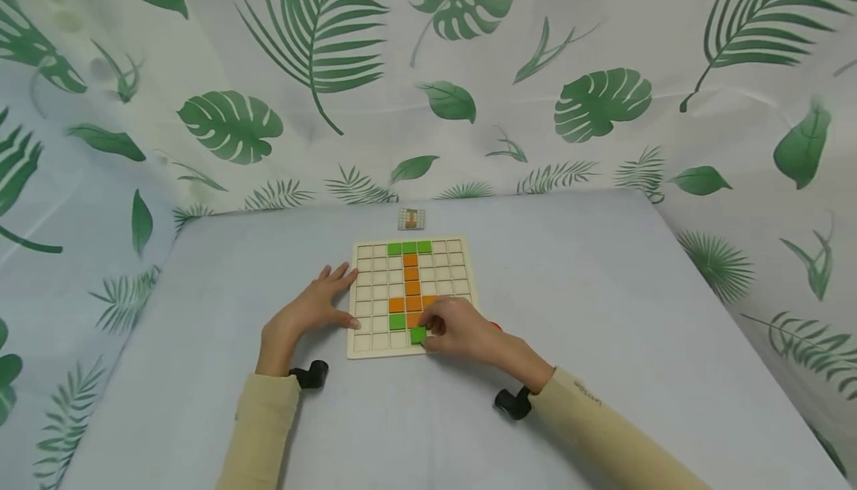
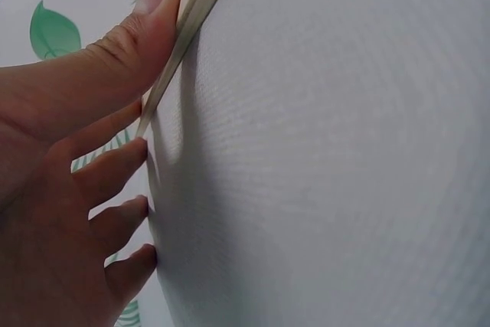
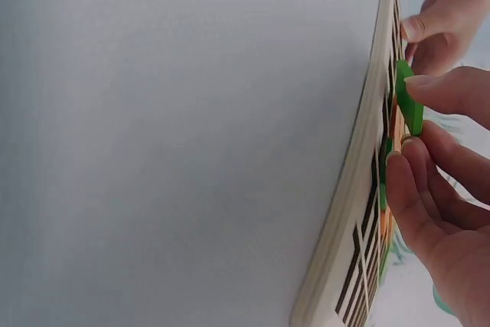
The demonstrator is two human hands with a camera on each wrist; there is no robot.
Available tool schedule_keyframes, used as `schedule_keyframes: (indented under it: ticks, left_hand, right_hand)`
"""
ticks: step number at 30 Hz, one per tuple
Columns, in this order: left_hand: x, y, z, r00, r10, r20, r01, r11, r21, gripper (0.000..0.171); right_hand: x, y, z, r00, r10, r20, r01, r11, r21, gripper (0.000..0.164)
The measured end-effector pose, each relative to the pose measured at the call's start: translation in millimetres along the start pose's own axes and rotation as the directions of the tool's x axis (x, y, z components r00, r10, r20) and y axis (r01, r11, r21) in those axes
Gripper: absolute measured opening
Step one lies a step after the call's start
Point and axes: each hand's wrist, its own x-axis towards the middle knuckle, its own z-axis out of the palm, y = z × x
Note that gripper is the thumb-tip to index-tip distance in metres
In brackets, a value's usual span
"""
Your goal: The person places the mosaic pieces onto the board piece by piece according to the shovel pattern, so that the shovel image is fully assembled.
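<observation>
A pale wooden grid board (image 1: 371,343) lies on the table, with three green tiles (image 1: 409,247) in its top row. Below them runs a column of orange tiles (image 1: 411,273), with orange ones beside it lower down and a green tile (image 1: 397,321) to its lower left. My right hand (image 1: 462,329) pinches another green tile (image 3: 409,97) between thumb and finger, tilted above the board's lower rows. My left hand (image 1: 309,310) rests at the board's left edge, fingers spread, thumb on the rim. In the left wrist view the thumb (image 2: 142,47) touches that edge.
Behind the board lies a small pattern card (image 1: 411,218) with a coloured grid. A red object (image 1: 496,326) shows partly behind my right hand. The table (image 1: 569,274) has a pale cloth, and a leaf-print curtain (image 1: 495,148) stands behind it.
</observation>
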Motion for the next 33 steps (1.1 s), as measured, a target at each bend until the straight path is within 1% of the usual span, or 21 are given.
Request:
schedule_keyframes:
  ticks: [3, 5, 9, 13, 18, 23, 25, 30, 33]
  left_hand:
    - [-2.7, 0.5, -0.4, 1.0, -0.005, -0.002, 0.005, 1.0, 0.007, 0.105]
    - [-5.4, -2.4, -0.2, 1.0, -0.008, -0.005, 0.008, 1.0, 0.008, 0.105]
    - [-7.0, -4.0, 2.8, 1.0, -0.012, -0.002, 0.012, 1.0, -0.02, 0.106]
    - [-5.6, -2.7, 4.0, 1.0, -0.012, 0.0, 0.012, 0.999, -0.035, 0.106]
    - [0.2, -1.4, -2.5, 1.0, -0.006, -0.013, 0.006, 1.0, -0.02, 0.105]
    - [5.6, 2.2, -5.9, 1.0, -0.002, 0.006, 0.002, 1.0, -0.001, 0.105]
    - [7.5, 2.6, -7.6, 1.0, -0.004, 0.005, 0.004, 1.0, 0.003, 0.105]
    - [7.1, 1.8, -9.1, 1.0, -0.004, -0.005, 0.004, 1.0, -0.004, 0.105]
    - [3.1, -0.6, -6.4, 1.0, -0.015, 0.013, 0.015, 1.0, -0.003, 0.105]
  right_hand:
    - [-0.9, 0.7, -0.5, 1.0, -0.004, 0.011, 0.004, 1.0, -0.007, 0.02]
    - [0.7, 0.4, 3.7, 1.0, -0.013, 0.018, 0.013, 1.0, 0.0, 0.02]
    - [0.7, -0.4, 10.1, 1.0, -0.013, 0.018, 0.013, 1.0, 0.002, 0.018]
    - [1.2, -0.9, 11.6, 1.0, -0.006, 0.015, 0.006, 1.0, -0.001, 0.018]
    - [8.6, -0.3, 6.0, 1.0, -0.022, 0.005, 0.022, 1.0, -0.013, 0.017]
    - [12.1, 0.4, -0.2, 1.0, -0.008, 0.024, 0.008, 1.0, -0.011, 0.017]
    - [14.1, 0.2, -2.0, 1.0, 0.0, 0.017, 0.001, 1.0, -0.01, 0.017]
    - [17.6, -0.1, 0.4, 1.0, 0.014, -0.018, -0.014, 1.0, -0.02, 0.015]
    - [16.3, -0.5, 6.8, 1.0, 0.025, -0.01, -0.025, 1.0, -0.007, 0.015]
